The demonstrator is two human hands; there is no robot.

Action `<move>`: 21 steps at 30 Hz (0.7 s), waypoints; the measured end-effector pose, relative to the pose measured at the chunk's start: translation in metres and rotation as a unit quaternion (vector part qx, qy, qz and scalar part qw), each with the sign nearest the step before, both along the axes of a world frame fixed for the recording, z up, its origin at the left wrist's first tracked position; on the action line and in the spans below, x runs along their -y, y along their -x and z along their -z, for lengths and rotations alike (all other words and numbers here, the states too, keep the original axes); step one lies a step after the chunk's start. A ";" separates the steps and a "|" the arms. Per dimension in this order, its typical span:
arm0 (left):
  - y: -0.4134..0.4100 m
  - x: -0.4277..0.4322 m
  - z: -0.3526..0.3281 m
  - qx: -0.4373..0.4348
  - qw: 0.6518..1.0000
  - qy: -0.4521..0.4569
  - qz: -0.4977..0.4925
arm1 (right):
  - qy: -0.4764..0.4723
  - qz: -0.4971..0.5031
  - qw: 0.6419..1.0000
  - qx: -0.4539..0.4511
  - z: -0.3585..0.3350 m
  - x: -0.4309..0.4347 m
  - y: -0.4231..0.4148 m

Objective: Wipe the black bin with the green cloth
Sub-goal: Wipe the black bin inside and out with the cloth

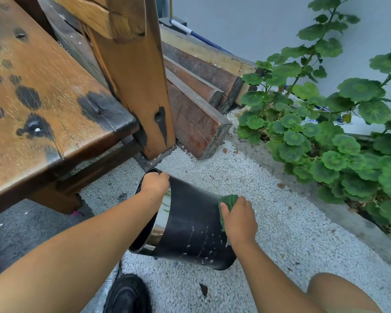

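The left hand (155,184) is closed over the upper rim of the black bin (190,229), the fingers curled over the edge and into the mouth, so that its grip is clamped on the rim. The right hand (238,219) is pressed flat against the bin's outer wall near its base end, with the green cloth (227,201) bunched beneath the fingers; the grip is closed on the cloth, and only a folded edge of it is seen above and to the left of the knuckles.

The bin is tipped onto its side on the white gravel (280,222), its open mouth turned to the left and its base to the right. The outer wall is matt black and is marked with pale streaks and small white specks in its lower half. A shiny metal lining is seen inside the mouth, where light is reflected.

The bin is placed just in front of the foot of a wooden post (133,75), beside a stained wooden bench (43,98). Stacked timber beams (196,105) are laid behind it, and a leafy green plant (325,132) is seen to the right. A black shoe (128,294) is seen on the ground below the bin.
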State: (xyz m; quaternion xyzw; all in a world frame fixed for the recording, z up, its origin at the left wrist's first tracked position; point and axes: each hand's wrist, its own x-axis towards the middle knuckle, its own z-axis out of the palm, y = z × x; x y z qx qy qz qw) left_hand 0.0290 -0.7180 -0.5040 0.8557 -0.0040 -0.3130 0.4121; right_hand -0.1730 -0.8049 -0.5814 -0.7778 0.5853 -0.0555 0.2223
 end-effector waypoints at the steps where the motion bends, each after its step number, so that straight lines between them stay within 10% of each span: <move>1: -0.001 0.000 0.001 0.001 1.000 -0.004 0.005 | -0.010 0.008 1.000 0.005 0.002 0.002 0.004; 8: -0.012 -0.004 0.003 0.006 0.999 -0.038 -0.008 | -0.159 0.113 0.953 0.232 -0.004 0.020 0.035; 16: -0.005 0.008 -0.006 -0.014 0.999 -0.044 -0.012 | -0.267 0.111 0.930 0.226 0.009 -0.018 0.056; 21: 0.005 0.008 -0.012 -0.019 0.999 -0.001 -0.050 | -0.386 0.227 0.839 0.310 0.004 -0.033 0.069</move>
